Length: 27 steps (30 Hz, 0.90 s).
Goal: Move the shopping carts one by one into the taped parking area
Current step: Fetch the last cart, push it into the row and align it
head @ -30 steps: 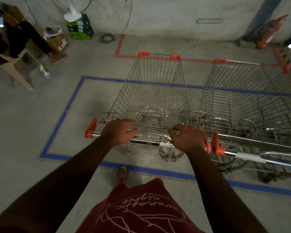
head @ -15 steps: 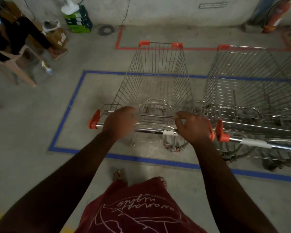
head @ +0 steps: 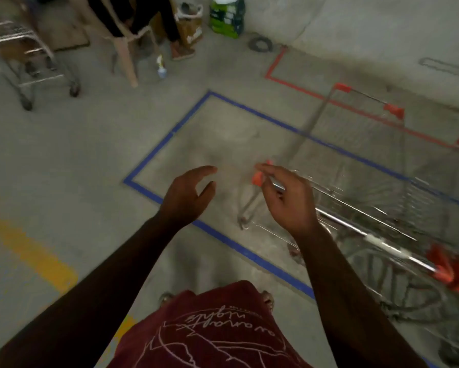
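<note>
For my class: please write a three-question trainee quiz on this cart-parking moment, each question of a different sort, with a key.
1. True or false: the left hand grips the parked cart's handle.
2. Multiple choice: the tape outlining the parking area is A) green B) blue C) white.
3. Short answer: where does another cart stand?

Key: 1. False; both it and the right hand are open and hold nothing. 2. B. 3. Outside the tape, at the far left beside a chair.

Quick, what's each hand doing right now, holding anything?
Left hand: open, holding nothing.
Right hand: open, fingers off the cart handle, holding nothing.
</note>
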Each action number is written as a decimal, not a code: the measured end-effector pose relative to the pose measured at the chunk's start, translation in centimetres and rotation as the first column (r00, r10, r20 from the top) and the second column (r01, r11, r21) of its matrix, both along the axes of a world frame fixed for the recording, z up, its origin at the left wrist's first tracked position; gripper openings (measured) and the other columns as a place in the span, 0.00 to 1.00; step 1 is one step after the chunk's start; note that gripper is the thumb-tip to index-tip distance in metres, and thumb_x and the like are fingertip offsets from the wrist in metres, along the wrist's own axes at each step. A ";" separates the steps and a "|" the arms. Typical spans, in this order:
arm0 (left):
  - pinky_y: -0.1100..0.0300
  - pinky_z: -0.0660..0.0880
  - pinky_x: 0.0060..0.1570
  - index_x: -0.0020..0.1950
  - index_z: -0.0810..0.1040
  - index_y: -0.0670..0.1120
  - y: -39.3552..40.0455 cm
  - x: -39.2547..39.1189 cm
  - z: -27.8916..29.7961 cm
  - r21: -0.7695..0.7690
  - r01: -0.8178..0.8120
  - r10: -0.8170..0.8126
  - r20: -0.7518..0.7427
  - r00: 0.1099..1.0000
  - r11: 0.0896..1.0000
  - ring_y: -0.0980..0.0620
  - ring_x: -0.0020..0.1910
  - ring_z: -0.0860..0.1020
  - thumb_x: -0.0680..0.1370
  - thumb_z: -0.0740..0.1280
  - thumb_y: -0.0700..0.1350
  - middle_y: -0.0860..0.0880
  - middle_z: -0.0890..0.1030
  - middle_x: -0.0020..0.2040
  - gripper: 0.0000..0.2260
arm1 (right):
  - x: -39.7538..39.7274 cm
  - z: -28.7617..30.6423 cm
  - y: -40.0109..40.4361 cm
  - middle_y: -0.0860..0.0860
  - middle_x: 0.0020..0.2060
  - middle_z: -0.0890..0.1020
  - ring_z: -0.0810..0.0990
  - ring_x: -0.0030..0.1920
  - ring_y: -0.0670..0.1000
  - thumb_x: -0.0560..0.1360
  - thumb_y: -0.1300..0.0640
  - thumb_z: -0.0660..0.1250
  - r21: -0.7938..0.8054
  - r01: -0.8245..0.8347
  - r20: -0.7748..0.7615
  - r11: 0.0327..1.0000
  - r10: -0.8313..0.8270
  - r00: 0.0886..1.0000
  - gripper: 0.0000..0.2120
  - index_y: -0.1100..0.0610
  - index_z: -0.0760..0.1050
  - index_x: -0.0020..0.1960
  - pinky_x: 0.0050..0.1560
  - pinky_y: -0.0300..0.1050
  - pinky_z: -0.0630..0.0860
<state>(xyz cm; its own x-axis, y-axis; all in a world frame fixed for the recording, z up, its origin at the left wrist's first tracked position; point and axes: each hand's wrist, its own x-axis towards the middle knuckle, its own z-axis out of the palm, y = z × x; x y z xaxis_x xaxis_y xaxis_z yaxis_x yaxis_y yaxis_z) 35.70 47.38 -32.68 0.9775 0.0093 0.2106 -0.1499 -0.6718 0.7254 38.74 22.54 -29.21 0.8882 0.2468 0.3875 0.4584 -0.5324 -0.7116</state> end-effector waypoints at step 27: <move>0.59 0.76 0.66 0.66 0.82 0.48 55.8 -0.8 -0.2 -0.105 -0.641 0.627 -0.139 0.766 0.760 0.61 0.62 0.80 0.79 0.68 0.51 0.56 0.84 0.63 0.17 | 15.0 -4.2 64.0 0.44 0.52 0.87 0.83 0.53 0.37 0.80 0.60 0.70 0.231 -0.505 -0.279 0.831 0.554 0.784 0.07 0.56 0.86 0.56 0.60 0.38 0.78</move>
<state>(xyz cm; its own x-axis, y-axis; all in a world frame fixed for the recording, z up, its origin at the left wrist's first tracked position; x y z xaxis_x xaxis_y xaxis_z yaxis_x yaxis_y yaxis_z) 34.92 103.19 -32.90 0.7515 0.6560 0.0709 0.3444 -0.4817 0.8058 53.74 86.58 -33.43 0.7113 0.6819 0.1703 0.3721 -0.1598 -0.9143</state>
